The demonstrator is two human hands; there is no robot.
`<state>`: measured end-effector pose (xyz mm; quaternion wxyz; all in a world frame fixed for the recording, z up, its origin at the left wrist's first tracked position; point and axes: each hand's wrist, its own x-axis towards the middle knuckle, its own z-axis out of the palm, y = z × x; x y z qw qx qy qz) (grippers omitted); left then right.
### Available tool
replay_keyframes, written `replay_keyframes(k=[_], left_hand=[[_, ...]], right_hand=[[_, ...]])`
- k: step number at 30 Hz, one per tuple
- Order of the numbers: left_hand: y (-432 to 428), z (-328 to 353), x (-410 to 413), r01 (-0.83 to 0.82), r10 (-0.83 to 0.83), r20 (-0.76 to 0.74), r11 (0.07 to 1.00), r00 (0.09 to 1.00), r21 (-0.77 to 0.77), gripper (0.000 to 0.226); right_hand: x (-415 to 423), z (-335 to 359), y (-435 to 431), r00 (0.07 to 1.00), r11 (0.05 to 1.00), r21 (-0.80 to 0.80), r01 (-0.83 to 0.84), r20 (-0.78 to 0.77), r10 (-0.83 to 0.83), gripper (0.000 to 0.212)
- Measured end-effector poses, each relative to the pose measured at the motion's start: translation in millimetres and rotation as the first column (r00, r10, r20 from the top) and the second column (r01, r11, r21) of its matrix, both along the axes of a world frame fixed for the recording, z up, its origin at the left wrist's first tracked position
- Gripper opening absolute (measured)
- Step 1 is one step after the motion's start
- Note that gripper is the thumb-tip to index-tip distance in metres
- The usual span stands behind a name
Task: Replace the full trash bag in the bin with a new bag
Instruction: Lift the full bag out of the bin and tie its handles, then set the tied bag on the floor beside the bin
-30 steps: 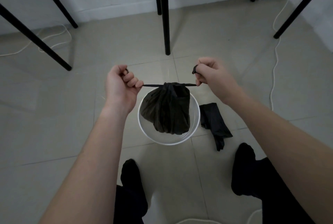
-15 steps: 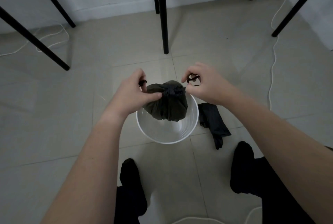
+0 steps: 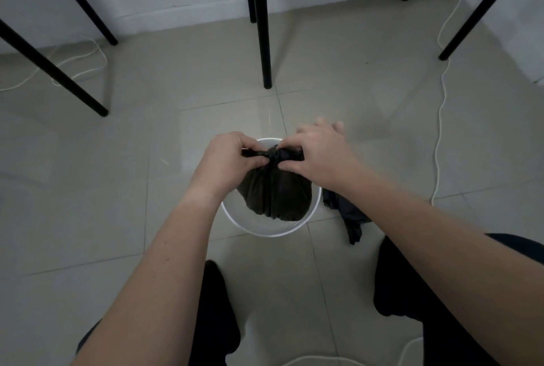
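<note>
Full trash bag (image 3: 276,192): we are seeing dull black, plain.
Bin (image 3: 266,231): showing white.
Spare bag (image 3: 347,212) at the bin's 3 o'clock: lying black.
Floor tiles (image 3: 147,130): looking pale beige, grey grout.
Furniture legs (image 3: 262,27): black.
Cable (image 3: 440,118): white.

Open floor left of the bin (image 3: 235,220). Right side blocked: folded black bag (image 3: 347,212) on the tiles just beside the rim, white cable (image 3: 440,118) beyond it. Bin mouth filled by the tied bag (image 3: 276,192); table leg (image 3: 263,27) stands ahead, feet close behind.
</note>
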<state>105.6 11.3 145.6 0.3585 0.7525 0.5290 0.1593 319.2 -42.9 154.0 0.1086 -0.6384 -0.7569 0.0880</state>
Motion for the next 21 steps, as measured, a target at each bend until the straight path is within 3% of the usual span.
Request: replay_keyframes(k=[2,6,12,15,16,18,21], left_hand=[[-5,-3,3,0.008,-0.005,0.065,0.999,0.998,-0.046,0.018],[-10,-7,8,0.015,-0.005,0.156,0.998,0.988,-0.059,0.016],[-12,-13,9,0.007,0.057,0.337,0.982,0.94,-0.186,0.022],[-14,-24,4,-0.129,0.253,0.381,0.938,0.889,-0.322,0.044],[-13,-33,1,-0.208,0.318,0.322,0.92,0.892,-0.331,0.05],[-8,-54,-7,-0.368,0.397,0.045,0.883,0.917,-0.291,0.057],[-10,-80,-22,-0.467,0.334,-0.402,0.832,0.853,-0.299,0.056]], right_hand=[[2,-3,2,1.0,1.0,0.028,-0.003,-0.02,0.003,0.028],[3,-7,1,0.966,0.99,-0.137,-0.034,-0.26,-0.003,0.012],[14,6,-10,0.962,0.998,-0.064,0.03,-0.27,-0.046,0.018],[36,13,-23,0.948,0.989,-0.049,0.137,-0.282,-0.145,0.021],[44,15,-28,0.939,0.983,-0.036,0.181,-0.291,-0.184,0.021],[62,17,-35,0.913,0.962,-0.002,0.274,-0.312,-0.261,0.021],[89,16,-44,0.875,0.916,0.035,0.399,-0.313,-0.369,0.019]])
